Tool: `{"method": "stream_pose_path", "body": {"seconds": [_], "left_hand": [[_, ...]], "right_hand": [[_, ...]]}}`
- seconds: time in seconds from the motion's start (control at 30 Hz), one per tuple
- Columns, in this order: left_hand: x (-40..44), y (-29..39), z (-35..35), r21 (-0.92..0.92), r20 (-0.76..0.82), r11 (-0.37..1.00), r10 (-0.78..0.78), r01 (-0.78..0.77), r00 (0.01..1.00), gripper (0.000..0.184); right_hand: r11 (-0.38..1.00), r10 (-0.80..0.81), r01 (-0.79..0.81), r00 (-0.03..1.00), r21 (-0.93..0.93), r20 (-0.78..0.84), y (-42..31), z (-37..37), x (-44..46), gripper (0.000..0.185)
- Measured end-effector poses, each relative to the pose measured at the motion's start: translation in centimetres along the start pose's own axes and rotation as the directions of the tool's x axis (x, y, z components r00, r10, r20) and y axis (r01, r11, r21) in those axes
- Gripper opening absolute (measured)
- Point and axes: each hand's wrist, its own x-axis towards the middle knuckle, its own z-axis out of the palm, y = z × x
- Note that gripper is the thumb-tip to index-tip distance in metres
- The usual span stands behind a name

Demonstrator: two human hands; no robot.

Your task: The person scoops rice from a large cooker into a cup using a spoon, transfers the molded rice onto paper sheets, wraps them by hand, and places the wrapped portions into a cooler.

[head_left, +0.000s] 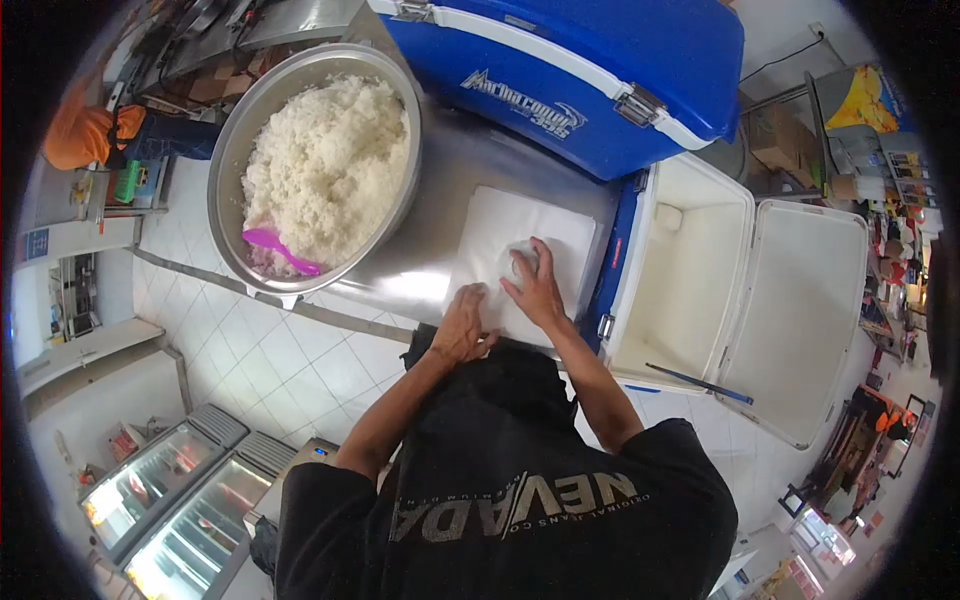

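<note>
A stack of white paper sheets (505, 220) lies on the metal table (440, 180) in front of me. My left hand (462, 328) rests at the near left edge of the sheets, fingers apart and slightly bent. My right hand (537, 288) is over the middle of the stack, with thumb and fingers curved around a small, pale, rounded thing that I cannot make out. To the left stands a large metal bowl (228, 215) heaped with white cooked rice (330, 160). A purple spoon (280, 250) lies on the rice near the bowl's front rim.
A blue cooler (560, 60) stands at the far side of the table. At right is an open white-lined cooler (680, 270) with its lid (795, 310) swung outward. A person in orange (85, 135) is at far left. Glass-fronted fridges (150, 480) stand lower left.
</note>
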Motion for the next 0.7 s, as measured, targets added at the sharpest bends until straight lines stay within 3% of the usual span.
{"method": "stream_pose_path", "body": {"seconds": [0.1, 0.13, 0.2, 0.27, 0.33, 0.37, 0.4, 0.43, 0.47, 0.53, 0.57, 0.67, 0.7], "left_hand": [[0.1, 0.4, -1.0, -0.093, 0.017, 0.992, -0.078, 0.079, 0.997, 0.088], [-0.3, 0.7, -1.2, -0.142, 0.011, 0.982, -0.121, 0.121, 0.993, 0.091], [0.7, 2.9, -4.3, -0.436, -0.083, 0.876, -0.268, 0.207, 0.96, 0.096], [1.4, 4.4, -8.2, -0.724, -0.122, 0.672, -0.348, 0.156, 0.93, 0.106], [0.7, 3.5, -11.4, -0.893, 0.056, 0.43, -0.19, 0.134, 0.98, 0.105], [-0.3, 2.7, -12.9, -0.823, 0.052, 0.551, -0.171, 0.14, 0.984, 0.099], [-1.7, 2.1, -14.2, -0.859, 0.08, 0.478, -0.23, 0.184, 0.97, 0.095], [-3.4, 1.8, -15.2, -0.891, 0.115, 0.395, -0.278, 0.222, 0.954, 0.091], [-5.2, 1.3, -16.0, -0.917, 0.157, 0.305, -0.313, 0.256, 0.937, 0.088], [-9.0, -0.2, -16.9, -0.985, 0.17, -0.048, -0.341, 0.163, 0.925, 0.085], [-11.3, -0.5, -17.2, -0.967, 0.158, -0.248, -0.381, 0.064, 0.911, 0.086], [-17.6, -3.5, -17.8, -0.86, 0.149, -0.495, -0.473, -0.122, 0.868, 0.09], [-19.2, -4.5, -18.6, -0.842, 0.136, -0.51, -0.515, -0.175, 0.846, 0.094]], "right_hand": [[0.993, 0.087, -0.072, 0.983, 0.098, -0.161, -1.8, -3.6, 0.6, 0.07], [0.972, 0.14, -0.103, 0.976, 0.213, -0.168, -2.5, -5.2, 0.5, 0.073], [0.886, 0.229, -0.141, 0.961, 0.443, -0.152, -3.8, -8.3, 1.2, 0.079], [0.808, 0.084, -0.15, 0.987, 0.57, 0.141, -6.8, -10.5, 1.9, 0.08], [0.761, -0.06, -0.225, 0.909, 0.609, 0.412, -11.6, -11.1, 3.6, 0.072], [0.795, -0.177, -0.101, 0.904, 0.598, 0.388, -14.2, -10.7, 4.7, 0.07], [0.812, -0.292, 0.03, 0.886, 0.582, 0.361, -16.5, -10.3, 5.7, 0.069], [0.875, -0.308, 0.05, 0.824, 0.481, 0.475, -18.4, -10.4, 6.4, 0.056], [0.88, -0.369, 0.15, 0.815, 0.451, 0.447, -20.5, -10.3, 7.9, 0.05], [0.869, -0.467, 0.329, 0.79, 0.369, 0.396, -24.8, -9.4, 11.3, 0.04], [0.856, -0.443, 0.29, 0.839, 0.428, 0.316, -27.1, -8.3, 13.3, 0.03], [0.967, -0.096, -0.03, 0.876, 0.251, 0.473, -35.0, -2.4, 18.6, 0.02], [0.987, -0.144, 0.098, 0.885, 0.126, 0.443, -36.7, 1.2, 20.3, 0.021]]}}
